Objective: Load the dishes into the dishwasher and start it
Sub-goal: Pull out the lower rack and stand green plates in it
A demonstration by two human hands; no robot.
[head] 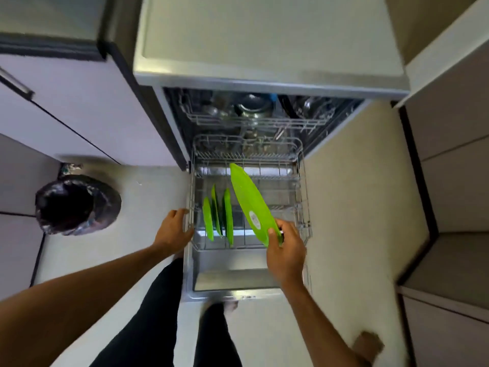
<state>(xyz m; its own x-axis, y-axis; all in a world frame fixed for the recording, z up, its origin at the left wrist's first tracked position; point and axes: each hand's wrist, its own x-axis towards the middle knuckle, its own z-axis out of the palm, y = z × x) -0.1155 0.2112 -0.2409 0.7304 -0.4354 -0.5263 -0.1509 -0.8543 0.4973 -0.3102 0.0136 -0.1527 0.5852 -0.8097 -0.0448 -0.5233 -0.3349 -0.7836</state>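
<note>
The dishwasher stands open with its lower wire rack pulled out over the lowered door. Three green plates stand on edge in the rack's left half. My right hand is shut on a larger green plate by its near rim, holding it tilted above the rack, right of the standing plates. My left hand rests on the rack's left edge, fingers curled over the wire. The upper rack further in holds steel pots and glassware.
A bin lined with a black bag stands on the floor to the left. White cabinets flank the dishwasher on both sides, with the countertop above. My legs and bare feet are beside the door's front edge.
</note>
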